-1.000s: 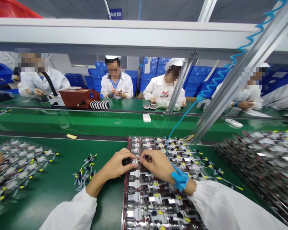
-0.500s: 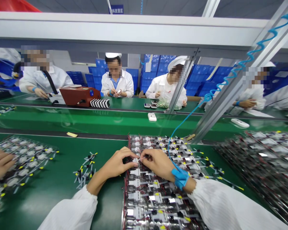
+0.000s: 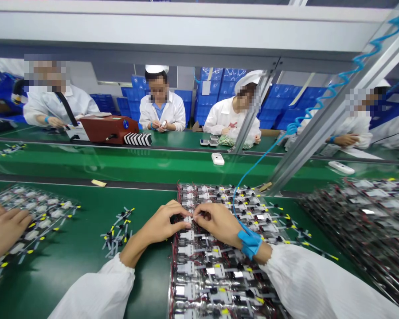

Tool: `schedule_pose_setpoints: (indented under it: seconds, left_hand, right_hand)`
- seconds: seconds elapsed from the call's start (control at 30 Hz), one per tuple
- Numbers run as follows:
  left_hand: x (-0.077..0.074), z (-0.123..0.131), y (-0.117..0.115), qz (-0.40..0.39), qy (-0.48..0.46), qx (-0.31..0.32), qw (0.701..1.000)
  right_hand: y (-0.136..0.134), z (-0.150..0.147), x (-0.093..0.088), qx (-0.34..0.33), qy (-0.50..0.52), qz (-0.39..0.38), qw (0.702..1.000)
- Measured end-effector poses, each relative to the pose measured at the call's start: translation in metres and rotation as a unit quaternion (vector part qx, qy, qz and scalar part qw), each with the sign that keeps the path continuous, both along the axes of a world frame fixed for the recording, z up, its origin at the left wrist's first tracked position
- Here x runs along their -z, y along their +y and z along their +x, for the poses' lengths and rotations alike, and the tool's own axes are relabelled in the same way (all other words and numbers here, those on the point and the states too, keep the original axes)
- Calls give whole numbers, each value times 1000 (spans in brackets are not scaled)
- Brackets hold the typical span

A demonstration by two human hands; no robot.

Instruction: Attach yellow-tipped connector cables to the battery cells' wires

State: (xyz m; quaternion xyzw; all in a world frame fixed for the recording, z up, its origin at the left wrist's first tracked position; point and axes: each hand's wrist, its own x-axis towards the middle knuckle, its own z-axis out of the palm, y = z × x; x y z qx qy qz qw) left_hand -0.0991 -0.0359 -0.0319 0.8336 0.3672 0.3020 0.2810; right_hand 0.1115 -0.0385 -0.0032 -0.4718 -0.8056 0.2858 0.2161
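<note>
Directly before me lies a clear plastic tray [image 3: 182,305] filled with rows of small electronic parts with white blocks, red wires and yellow-tipped strips. Over its upper left part, my left hand [image 3: 164,223] curves its thumb and index finger close together at a small part. Meeting it there, my right hand [image 3: 219,226] is closed in a pinch with its fingertips beside the left ones. What the fingers hold is too small to make out. A blue wrist strap [image 3: 250,243] with a coiled cord circles my right wrist.
Loose yellow-tipped parts [image 3: 118,232] lie left of my tray. Farther left, another person's hand [image 3: 5,228] rests over a second tray [image 3: 61,217]. Stacked trays [image 3: 362,230] stand at right. Beyond, a green conveyor [image 3: 166,166] carries white devices [image 3: 217,159]; co-workers sit behind it.
The view has tilted slightly downward. My hands stay pinched together at nearly the same spot on the tray. At left, the other person's hand has moved a little to the right.
</note>
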Motion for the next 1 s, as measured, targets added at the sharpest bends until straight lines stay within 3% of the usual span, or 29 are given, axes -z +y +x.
schedule_pose_setpoints:
  seconds: [0.27,0.47,1.0]
  left_hand:
    - [2,0,2,-4,-2,-3,1000]
    - [0,0,2,-14,3,-7,1000]
    - [3,-1,3,2,4,3,1000]
  right_hand:
    - [-3,2,10,11,0,2,1000]
    - [-3,0,1,36,8,-11,999]
    - [-5,-4,-5,27,24,-36,999]
